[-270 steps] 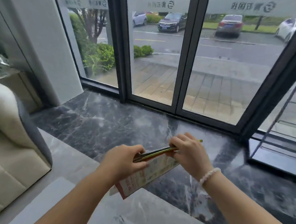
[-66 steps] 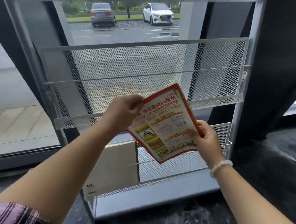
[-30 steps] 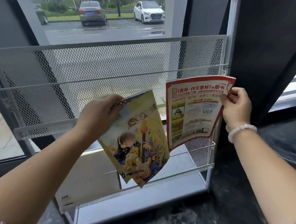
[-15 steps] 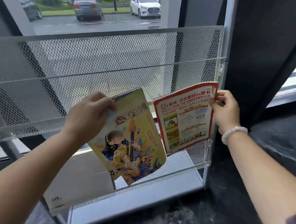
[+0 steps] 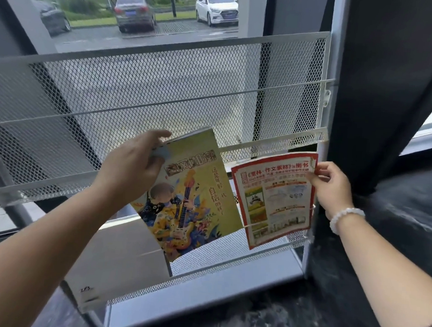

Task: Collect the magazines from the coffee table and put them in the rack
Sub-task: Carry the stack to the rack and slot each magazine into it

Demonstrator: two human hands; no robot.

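Lighting: soft, even daylight entering through the window (image 5: 147, 27) at 12 o'clock; no hard shadows, no lamp glow visible. Dark wall panel (image 5: 389, 85) at 2 o'clock is underexposed and featureless. Floor (image 5: 408, 198) at 4 o'clock carries a pale sheen. Mesh rack (image 5: 151, 90) is backlit, its weave crisp at centre. Distortion: wide-angle bowing of straight rails toward 9 and 3 o'clock. Focus: centre sharp; forearms at 7 and 5 o'clock soft. Cars outside slightly hazy.
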